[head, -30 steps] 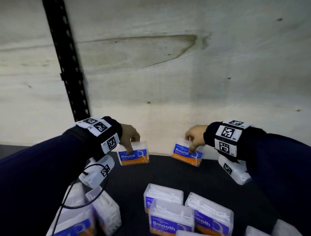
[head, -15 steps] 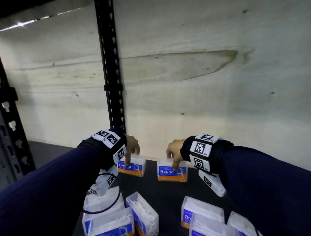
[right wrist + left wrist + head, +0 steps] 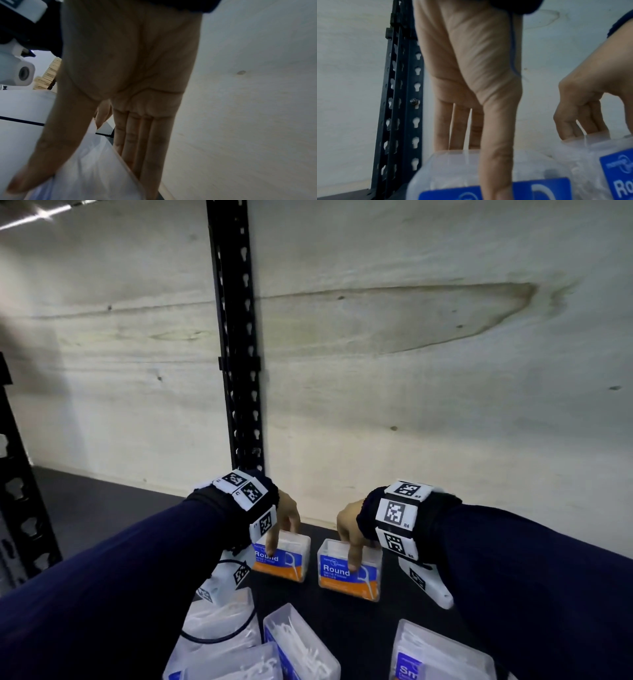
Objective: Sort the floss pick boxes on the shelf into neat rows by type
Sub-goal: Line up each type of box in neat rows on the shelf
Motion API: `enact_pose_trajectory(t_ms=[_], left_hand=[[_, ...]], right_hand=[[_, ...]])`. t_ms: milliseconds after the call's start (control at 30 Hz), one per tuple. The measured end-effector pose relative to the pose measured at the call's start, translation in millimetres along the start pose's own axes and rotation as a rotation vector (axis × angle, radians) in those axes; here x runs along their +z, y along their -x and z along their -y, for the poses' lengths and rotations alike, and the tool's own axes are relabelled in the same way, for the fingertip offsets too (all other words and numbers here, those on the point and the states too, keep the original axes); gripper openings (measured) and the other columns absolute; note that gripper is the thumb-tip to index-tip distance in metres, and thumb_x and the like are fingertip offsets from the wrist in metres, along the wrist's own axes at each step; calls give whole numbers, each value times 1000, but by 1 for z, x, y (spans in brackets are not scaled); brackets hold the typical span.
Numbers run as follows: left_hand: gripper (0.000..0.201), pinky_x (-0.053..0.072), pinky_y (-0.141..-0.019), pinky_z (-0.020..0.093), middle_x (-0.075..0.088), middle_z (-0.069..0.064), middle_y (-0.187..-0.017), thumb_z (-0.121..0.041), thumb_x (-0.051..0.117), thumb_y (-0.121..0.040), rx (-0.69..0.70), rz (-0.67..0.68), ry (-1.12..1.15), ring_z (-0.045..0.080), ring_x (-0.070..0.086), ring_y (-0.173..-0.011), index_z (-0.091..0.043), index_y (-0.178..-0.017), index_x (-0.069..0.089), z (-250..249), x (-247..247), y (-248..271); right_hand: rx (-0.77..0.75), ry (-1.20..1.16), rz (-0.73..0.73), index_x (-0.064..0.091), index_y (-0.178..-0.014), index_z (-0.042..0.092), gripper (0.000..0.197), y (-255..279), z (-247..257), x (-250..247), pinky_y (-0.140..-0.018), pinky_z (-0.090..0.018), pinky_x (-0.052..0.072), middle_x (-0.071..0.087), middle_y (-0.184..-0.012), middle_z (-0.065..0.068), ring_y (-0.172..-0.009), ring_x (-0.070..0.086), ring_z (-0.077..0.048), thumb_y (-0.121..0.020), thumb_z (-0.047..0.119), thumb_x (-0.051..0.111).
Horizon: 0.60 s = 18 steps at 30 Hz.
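Pinching clear boxy Round boxes (image 3: 349,570), hands (image 3: 287,513)

My left hand (image 3: 287,518) covers part of the left Round box (image 3: 286,559) label, and my fingers behind it are out of sight. The right Round box (image 3: 92,169) is a pale blur in the right wrist view. The Smooth box (image 3: 442,655) and the clear boxes (image 3: 298,642) are cut off by the bottom edge, labels unreadable.

Clear boxes (image 3: 349,571) – blue-and-orange labels, black shelf (image 3: 346,611), navy sleeves (image 3: 534,559)
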<state>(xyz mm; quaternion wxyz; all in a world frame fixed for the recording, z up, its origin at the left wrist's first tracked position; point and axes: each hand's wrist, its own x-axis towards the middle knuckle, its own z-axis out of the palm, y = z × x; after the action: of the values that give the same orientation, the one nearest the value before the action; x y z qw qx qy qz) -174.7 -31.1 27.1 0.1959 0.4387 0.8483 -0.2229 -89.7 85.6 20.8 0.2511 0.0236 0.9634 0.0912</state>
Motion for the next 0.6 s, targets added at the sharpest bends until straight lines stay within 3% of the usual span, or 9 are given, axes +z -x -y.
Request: enact_pose_trajectory(t_ms=[100,167,267,333,433,500,533,567,600], left_hand=[[56,40,-83,23,58,10,-134,-12,72,-79,2,19,6,14,50,-98,-9,-131,50,2,0,-6],[57,43,-75,21,57,10,-134,-11,71,-79,10,22,10,17,53,-102,-9,-132,49,2,1,-9],[57,36,-61,11,59,10,-130,-9,71,-80,20,22,25,13,48,-98,-8,-132,48,0,4,-13],[57,34,-61,10,59,8,-118,-8,71,-80,16,21,35,13,46,-97,-8,-132,48,-1,7,-15],[58,39,-63,15,59,10,-130,-8,71,-79,20,2,59,12,47,-97,-8,-133,48,0,10,-15],[60,42,-63,13,56,10,-135,-8,71,-79,28,-4,85,11,48,-98,-8,-134,46,0,10,-13],[61,42,-62,10,56,9,-136,-8,72,-79,31,-7,104,11,49,-99,-9,-134,46,1,9,-12],[62,43,-63,8,56,9,-136,-9,72,-79,32,-12,116,12,51,-101,-10,-134,46,1,8,-10],[62,44,-70,10,56,8,-136,-10,72,-79,24,-18,115,15,54,-105,-10,-135,45,0,7,-6]], right_hand=[[-24,-5,16,40,-58,14,40,-8,2,1,-23,-6,23,39,-56,-1,-35,39,-9,-82,26,70],[-31,-8,32,45,-64,13,34,-11,5,2,-23,-6,25,40,-57,0,-30,42,-6,-82,27,70],[-34,-42,41,50,-85,8,26,-13,8,3,-23,-6,27,42,-61,1,-44,40,-10,-83,25,69],[-36,-58,43,49,-81,10,26,-13,9,2,-24,-7,28,41,-61,0,-43,38,-11,-82,25,70],[-23,-52,31,50,-80,9,27,-12,10,3,-25,-6,27,43,-63,-1,-44,40,-9,-82,27,70],[-27,-20,9,58,-99,1,37,-8,12,3,-34,-9,32,61,-82,-11,-55,41,-11,-82,31,70],[-33,-3,-8,58,-113,-4,50,-3,14,1,-43,-13,34,66,-104,-18,-64,48,-16,-81,33,69],[-34,17,-32,55,-123,-5,60,1,16,0,-53,-18,35,61,-123,-20,-80,57,-25,-81,35,69],[-36,25,-69,52,-128,-3,63,5,17,-2,-61,-21,36,57,-131,-19,-100,59,-31,-81,36,68]])
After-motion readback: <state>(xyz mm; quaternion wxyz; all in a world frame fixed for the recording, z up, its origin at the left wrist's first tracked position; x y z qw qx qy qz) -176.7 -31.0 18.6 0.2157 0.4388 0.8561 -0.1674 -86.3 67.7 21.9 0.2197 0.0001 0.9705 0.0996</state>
